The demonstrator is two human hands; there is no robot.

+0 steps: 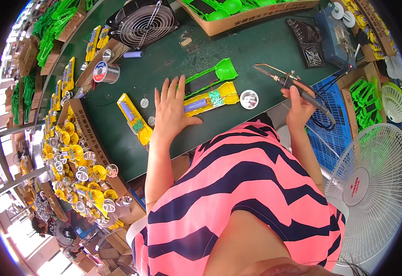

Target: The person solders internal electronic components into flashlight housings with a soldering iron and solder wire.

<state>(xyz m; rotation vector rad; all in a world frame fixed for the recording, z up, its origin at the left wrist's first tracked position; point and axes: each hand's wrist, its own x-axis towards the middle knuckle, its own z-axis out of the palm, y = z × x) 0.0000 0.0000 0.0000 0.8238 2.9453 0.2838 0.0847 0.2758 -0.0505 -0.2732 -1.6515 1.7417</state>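
My right hand (pixel 299 106) is closed round the dark handle of a soldering iron (pixel 318 104); its tip and a thin curved brass tube point left over the table. Fingers spread, my left hand (pixel 170 109) lies at the left end of a yellow plastic housing (pixel 231 93), which holds a purple battery cell (pixel 196 105) and a green circuit board (pixel 216 97). A silver reflector cup (pixel 249 99) sits at the housing's right end. Behind it is a bright green plastic frame (pixel 225 70). Left of my left hand lies another yellow housing (pixel 142 132), with two small round discs (pixel 144 102) nearby.
A solder spool (pixel 106 72), loose purple cell (pixel 133 54) and black metal-grilled fan (pixel 143 27) stand far left. A carton of green parts (pixel 256 20) is at the back, a blue soldering station (pixel 334 39) back right. Yellow reflector assemblies (pixel 81 170) crowd the left; a white fan (pixel 371 198) stands right.
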